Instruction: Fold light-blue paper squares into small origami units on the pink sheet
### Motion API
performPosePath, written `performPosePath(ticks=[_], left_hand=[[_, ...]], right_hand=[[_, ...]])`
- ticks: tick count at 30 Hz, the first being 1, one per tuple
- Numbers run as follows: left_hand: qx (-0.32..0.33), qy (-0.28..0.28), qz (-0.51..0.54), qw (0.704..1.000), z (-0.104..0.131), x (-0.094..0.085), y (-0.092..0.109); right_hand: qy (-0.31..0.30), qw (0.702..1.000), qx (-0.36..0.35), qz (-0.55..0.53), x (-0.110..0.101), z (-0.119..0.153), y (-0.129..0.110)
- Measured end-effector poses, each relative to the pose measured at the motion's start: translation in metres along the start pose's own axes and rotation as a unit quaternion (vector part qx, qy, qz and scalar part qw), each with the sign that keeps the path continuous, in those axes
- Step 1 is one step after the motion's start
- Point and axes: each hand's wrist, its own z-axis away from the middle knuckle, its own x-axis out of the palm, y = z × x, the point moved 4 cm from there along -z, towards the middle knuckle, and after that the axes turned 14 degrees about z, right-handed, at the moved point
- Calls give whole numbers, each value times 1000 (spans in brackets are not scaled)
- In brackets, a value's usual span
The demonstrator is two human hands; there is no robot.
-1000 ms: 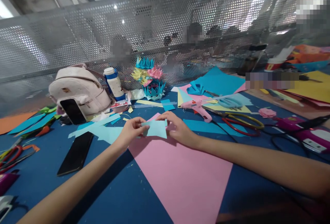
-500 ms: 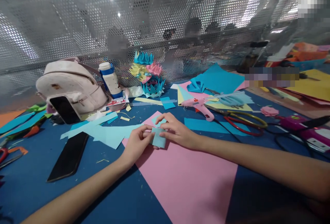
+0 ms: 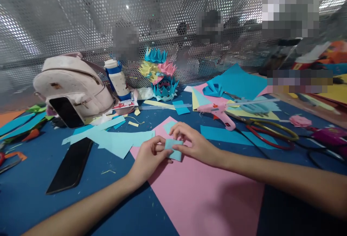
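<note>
A small folded light blue paper (image 3: 176, 155) is held above a large pink sheet (image 3: 208, 196) near the middle of the view. My left hand (image 3: 149, 158) pinches its left side between thumb and fingers. On its right side, my right hand (image 3: 193, 145) grips the paper with the thumb across its front; the other fingers curl above and partly behind it. Another light blue piece (image 3: 168, 126) lies on the pink sheet just beyond my hands.
A black phone (image 3: 71, 167) lies left; another phone (image 3: 66, 112) leans on a white backpack (image 3: 73, 73). Behind stand a bottle (image 3: 118, 80) and paper flowers (image 3: 164, 87). A pink glue gun (image 3: 218, 112) and scissors (image 3: 271, 131) lie right, among paper sheets.
The view has shifted slightly, so my hands and the paper appear a little right and lower. The right thumb now lies across the front of the paper, whose top looks folded over.
</note>
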Motion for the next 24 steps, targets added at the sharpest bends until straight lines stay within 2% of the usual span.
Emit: performPosePath(ticks=[3, 6, 12, 18, 24], left_hand=[[12, 8, 22, 1000, 0, -1, 5], [14, 18, 35, 999, -1, -2, 8], [4, 21, 33, 999, -3, -4, 6], [-1, 26, 16, 1000, -4, -2, 4], [-59, 34, -45, 997, -5, -3, 3]], right_hand=[[-34, 988, 88, -122, 5, 4, 0], [-73, 971, 114, -198, 10, 4, 0], [-51, 966, 126, -222, 9, 1, 14], [-54, 955, 158, -244, 7, 1, 16], [-24, 956, 175, -234, 6, 2, 19]])
